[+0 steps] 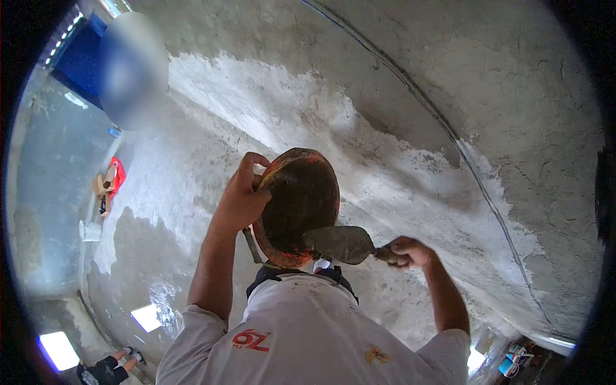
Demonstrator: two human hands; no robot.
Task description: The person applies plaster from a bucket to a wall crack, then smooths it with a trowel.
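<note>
My left hand (242,196) grips the rim of a worn orange-red bucket (258,224) on its left side, fingers curled over the edge. Tilted in front of my chest, the bucket shows a dark, stained inside, and a handle hangs at its lower left. In my right hand (414,252) is the handle of a trowel (340,245), my fingers wrapped round it. The trowel's broad grey blade points left and overlaps the bucket's lower right rim in this view.
Beyond the bucket stretches a rough plastered surface (256,83) with pale and grey patches, crossed by a long cable (417,93). Left are a red bag (117,174) and a whitish bucket (90,231). Part of another person (109,371) appears at the lower left.
</note>
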